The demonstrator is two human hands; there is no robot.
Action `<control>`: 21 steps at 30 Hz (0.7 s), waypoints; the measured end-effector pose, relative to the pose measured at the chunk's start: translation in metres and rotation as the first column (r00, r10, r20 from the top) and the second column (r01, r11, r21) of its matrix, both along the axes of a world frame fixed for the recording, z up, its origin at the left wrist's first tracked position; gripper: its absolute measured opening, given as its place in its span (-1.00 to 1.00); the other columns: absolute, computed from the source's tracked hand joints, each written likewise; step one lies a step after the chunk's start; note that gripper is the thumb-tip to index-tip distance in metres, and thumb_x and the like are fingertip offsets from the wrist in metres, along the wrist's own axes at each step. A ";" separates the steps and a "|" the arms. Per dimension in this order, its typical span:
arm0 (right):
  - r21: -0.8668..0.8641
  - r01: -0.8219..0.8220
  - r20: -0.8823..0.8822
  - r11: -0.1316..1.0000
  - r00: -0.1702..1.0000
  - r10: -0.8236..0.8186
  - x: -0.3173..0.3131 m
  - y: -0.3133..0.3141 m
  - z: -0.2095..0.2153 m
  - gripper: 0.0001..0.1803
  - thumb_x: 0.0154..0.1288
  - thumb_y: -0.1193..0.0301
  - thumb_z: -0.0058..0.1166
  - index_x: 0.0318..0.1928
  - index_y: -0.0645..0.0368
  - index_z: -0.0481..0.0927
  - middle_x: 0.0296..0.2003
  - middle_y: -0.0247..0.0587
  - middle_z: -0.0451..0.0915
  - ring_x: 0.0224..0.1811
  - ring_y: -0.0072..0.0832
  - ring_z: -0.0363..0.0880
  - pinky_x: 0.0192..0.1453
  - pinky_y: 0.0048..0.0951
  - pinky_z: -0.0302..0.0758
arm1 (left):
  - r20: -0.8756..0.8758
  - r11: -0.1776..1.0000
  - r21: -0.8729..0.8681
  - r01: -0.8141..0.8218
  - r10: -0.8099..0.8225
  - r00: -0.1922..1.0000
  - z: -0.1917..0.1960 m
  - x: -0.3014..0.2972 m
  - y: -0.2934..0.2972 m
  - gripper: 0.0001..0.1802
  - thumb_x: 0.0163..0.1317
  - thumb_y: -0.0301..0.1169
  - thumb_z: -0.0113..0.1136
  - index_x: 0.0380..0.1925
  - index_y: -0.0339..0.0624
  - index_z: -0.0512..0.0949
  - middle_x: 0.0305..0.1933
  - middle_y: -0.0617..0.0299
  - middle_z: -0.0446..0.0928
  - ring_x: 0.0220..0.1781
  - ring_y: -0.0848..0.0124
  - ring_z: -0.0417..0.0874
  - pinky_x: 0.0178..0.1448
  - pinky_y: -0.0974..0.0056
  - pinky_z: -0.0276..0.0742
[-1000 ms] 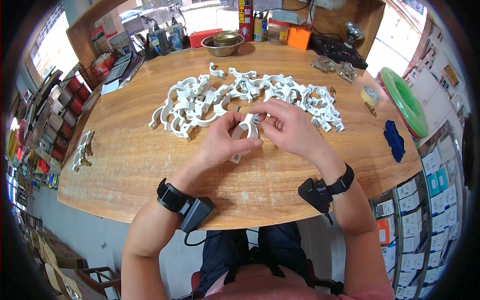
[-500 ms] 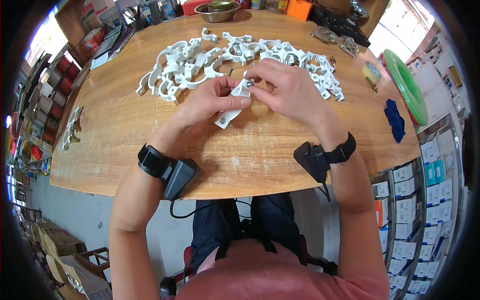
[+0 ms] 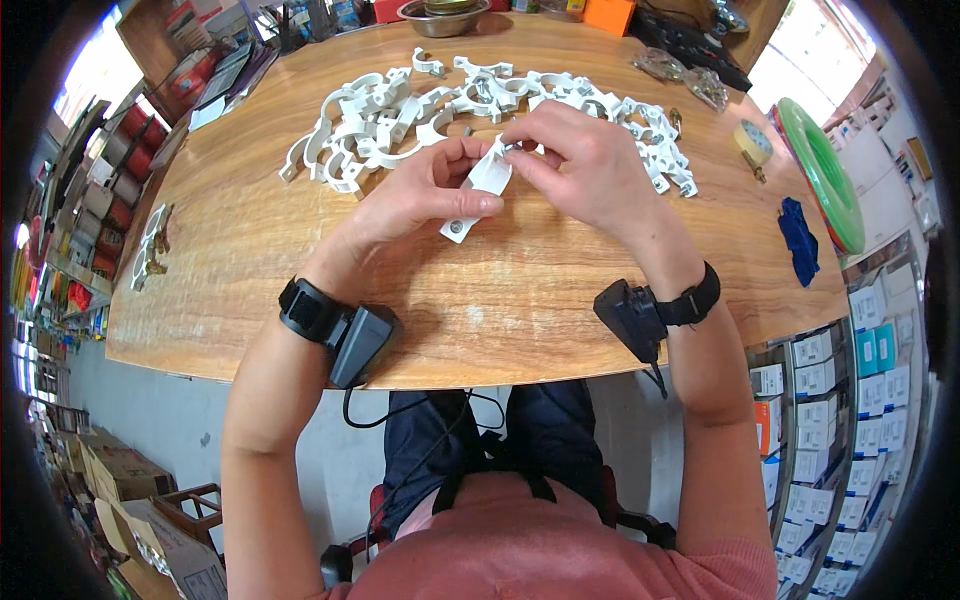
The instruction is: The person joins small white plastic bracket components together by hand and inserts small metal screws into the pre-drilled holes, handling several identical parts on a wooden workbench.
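My left hand and my right hand meet over the wooden table, both gripping one white plastic pipe clamp. The left thumb and fingers pinch its lower half, and the right fingertips hold its upper end. Just behind the hands lies a spread pile of several white pipe clamps. Each wrist carries a black strap with a small black device.
A metal bowl and an orange box stand at the table's far edge. At the right lie a green coil, a roll of tape and a blue cloth. Shelves with small boxes flank the right side.
The view has tilted down and closer, so hands and pile sit higher in the picture. The clamp stays held by both hands, its lower end now pointing more toward me.
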State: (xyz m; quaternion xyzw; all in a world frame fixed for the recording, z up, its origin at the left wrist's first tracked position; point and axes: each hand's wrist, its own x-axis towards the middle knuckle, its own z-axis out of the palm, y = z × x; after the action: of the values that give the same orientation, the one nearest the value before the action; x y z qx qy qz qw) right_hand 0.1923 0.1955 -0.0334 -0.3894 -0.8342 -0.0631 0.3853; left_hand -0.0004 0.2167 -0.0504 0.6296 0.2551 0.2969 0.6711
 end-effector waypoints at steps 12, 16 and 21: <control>-0.341 0.067 -0.222 0.938 0.963 -0.150 -0.008 0.000 -0.001 -0.83 0.01 0.31 0.06 -0.43 0.13 0.50 -0.53 -0.25 0.56 -0.55 -0.38 0.53 -0.45 -0.40 0.44 | -0.145 0.913 0.366 -0.182 0.249 0.958 -0.001 0.005 -0.004 -0.25 -0.19 -0.42 0.38 0.04 -0.31 0.24 -0.09 0.23 0.38 -0.05 0.47 0.40 -0.06 0.37 0.42; -0.382 0.157 -0.128 0.911 0.967 -0.221 -0.012 -0.002 -0.002 -0.81 0.03 0.27 0.04 -0.45 0.12 0.47 -0.55 -0.27 0.56 -0.54 -0.37 0.55 -0.45 -0.38 0.45 | -0.167 0.848 0.491 -0.198 0.315 0.934 -0.003 0.007 -0.004 -0.24 -0.21 -0.40 0.41 0.03 -0.31 0.25 -0.11 0.21 0.38 -0.08 0.46 0.40 -0.16 0.38 0.46; -0.352 0.171 -0.177 0.920 0.953 -0.246 -0.015 -0.001 -0.004 -0.82 0.06 0.27 -0.01 -0.46 0.12 0.48 -0.57 -0.25 0.56 -0.52 -0.32 0.55 -0.44 -0.34 0.44 | -0.168 0.829 0.516 -0.216 0.345 0.924 -0.004 0.008 -0.007 -0.23 -0.23 -0.37 0.43 0.01 -0.32 0.25 -0.12 0.19 0.38 -0.11 0.45 0.41 -0.15 0.36 0.44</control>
State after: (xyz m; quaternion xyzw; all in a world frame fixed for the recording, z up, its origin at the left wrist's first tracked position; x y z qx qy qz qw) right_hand 0.1772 0.1942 -0.0369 -0.5405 -0.7389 0.0809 0.3941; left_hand 0.0080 0.2097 -0.0539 0.7662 0.3459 0.3645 0.4007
